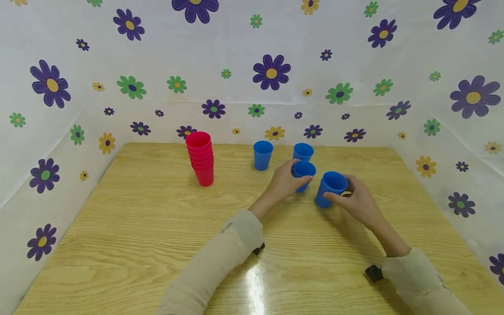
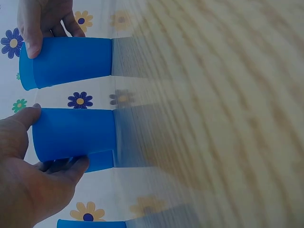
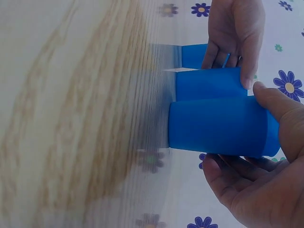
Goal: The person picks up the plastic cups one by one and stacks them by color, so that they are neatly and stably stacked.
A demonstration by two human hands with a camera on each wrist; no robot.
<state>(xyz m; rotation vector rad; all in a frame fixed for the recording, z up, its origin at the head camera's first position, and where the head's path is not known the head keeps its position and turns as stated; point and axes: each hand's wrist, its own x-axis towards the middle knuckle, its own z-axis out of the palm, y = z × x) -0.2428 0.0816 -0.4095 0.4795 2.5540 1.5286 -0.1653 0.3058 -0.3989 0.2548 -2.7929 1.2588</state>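
Note:
My left hand (image 1: 284, 180) grips an upright blue cup (image 1: 304, 169), thumb on its near right side and fingers round its far left. To the right, my right hand (image 1: 360, 202) holds another blue cup (image 2: 71, 59) from its right side. A band below that cup's rim in the right wrist view suggests nested cups (image 3: 218, 126). Both held cups stand at the tabletop, close together but apart in the left wrist view. Directly behind the left hand's cup is a third blue cup (image 1: 303, 149), partly hidden. Further left, one more blue cup (image 1: 262, 156) stands alone.
A tall stack of several nested red cups (image 1: 202, 164) stands left of the blue cups. The wood-grain table (image 1: 138, 245) ends at the back against a white flower-print sheet (image 1: 232, 52), which also hangs along both sides.

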